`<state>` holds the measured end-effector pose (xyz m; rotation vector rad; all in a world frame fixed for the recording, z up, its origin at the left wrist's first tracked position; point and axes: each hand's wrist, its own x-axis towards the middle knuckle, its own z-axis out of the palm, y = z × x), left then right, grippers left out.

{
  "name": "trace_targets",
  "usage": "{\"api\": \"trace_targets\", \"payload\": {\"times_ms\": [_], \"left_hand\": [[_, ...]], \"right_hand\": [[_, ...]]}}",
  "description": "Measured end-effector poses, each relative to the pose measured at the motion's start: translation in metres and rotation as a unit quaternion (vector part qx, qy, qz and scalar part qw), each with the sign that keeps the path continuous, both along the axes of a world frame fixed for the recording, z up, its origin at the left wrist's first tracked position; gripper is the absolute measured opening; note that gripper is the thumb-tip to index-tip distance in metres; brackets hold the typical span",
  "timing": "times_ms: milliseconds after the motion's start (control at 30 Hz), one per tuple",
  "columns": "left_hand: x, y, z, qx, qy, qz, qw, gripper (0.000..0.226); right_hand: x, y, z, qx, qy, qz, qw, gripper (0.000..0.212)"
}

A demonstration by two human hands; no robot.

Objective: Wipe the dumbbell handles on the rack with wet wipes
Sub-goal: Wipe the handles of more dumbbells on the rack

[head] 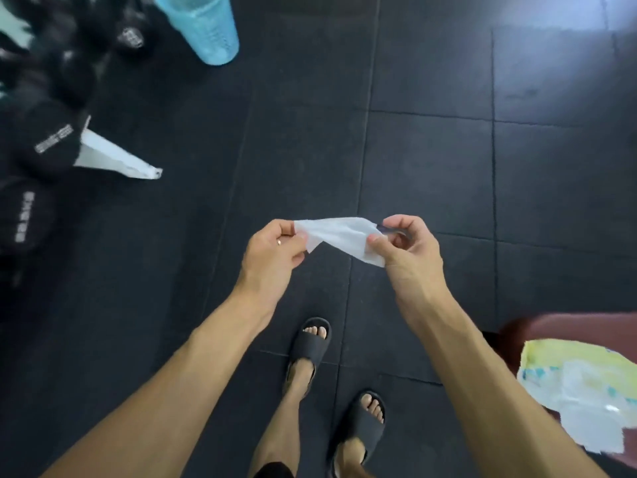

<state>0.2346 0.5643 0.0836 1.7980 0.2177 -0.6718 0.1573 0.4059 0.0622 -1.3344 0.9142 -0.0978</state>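
Note:
A white wet wipe (339, 234) is stretched between both hands over the dark floor. My left hand (275, 250) pinches its left end and my right hand (406, 246) pinches its right end. Black dumbbells (44, 143) with white lettering sit on the rack along the left edge of the view, blurred; their handles are not visible. A white part of the rack (110, 157) juts out below them. Both hands are well to the right of the rack.
A light blue plastic basket (203, 25) stands on the floor at the top left, beside the dumbbells. A wet wipes pack (579, 391) lies on a reddish-brown surface at the lower right. My sandalled feet (310, 343) stand on black rubber floor tiles (431, 150).

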Motion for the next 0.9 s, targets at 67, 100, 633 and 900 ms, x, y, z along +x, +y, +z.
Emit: {"api": "trace_targets", "payload": {"times_ms": [67,100,633,900], "left_hand": [[-0.002,0.031,0.004,0.022,-0.014,0.062,0.998,0.008],[-0.003,0.048,0.007,0.037,-0.025,0.090,0.995,0.008],[0.056,0.345,0.045,0.125,-0.093,0.186,0.970,0.034],[0.091,0.480,0.045,0.239,-0.118,0.248,0.931,0.017]], "right_hand": [[0.012,0.022,0.013,0.012,-0.026,0.084,0.996,0.027],[0.019,0.035,0.020,0.012,-0.035,0.129,0.991,0.028],[0.188,0.314,0.059,-0.241,-0.035,0.521,0.818,0.033],[0.261,0.461,0.058,-0.236,-0.063,0.573,0.782,0.007]]}}
